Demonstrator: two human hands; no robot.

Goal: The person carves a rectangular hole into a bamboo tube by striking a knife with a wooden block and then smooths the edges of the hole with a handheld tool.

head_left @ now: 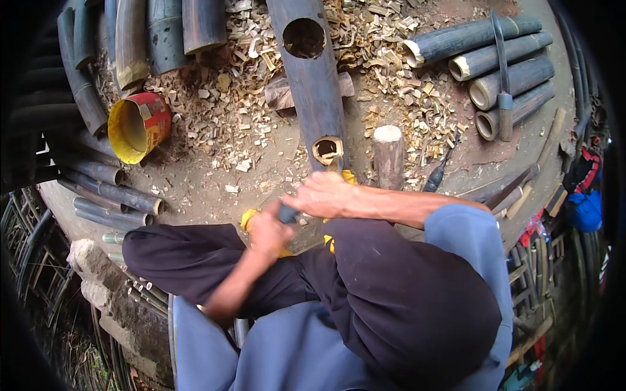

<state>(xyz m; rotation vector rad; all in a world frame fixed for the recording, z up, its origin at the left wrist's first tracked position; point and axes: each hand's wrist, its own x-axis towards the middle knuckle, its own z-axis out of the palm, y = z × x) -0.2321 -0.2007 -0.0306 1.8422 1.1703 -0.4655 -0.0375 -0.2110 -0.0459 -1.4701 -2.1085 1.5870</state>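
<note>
A dark bamboo pole point(316, 91) lies pointing toward me, a large round hole in its upper side and a smaller, pale-edged opening point(327, 151) at its near end. Just below that opening, my right hand point(321, 194) is closed, its knuckles upward. A dark, thick tool handle point(287, 213) shows between my two hands. My left hand point(266, 233), smeared by motion, is curled at the handle's lower end. The working end of the tool is hidden behind my right hand and the pole.
Wood chips cover the ground around the pole, which rests on a short wood block point(280, 94). A yellow-red tin point(139, 127) and cut bamboo lie left. Right are an upright log point(389, 156), a dark-handled tool point(435, 177), and bamboo tubes point(515, 85) with a long blade point(502, 58) on them.
</note>
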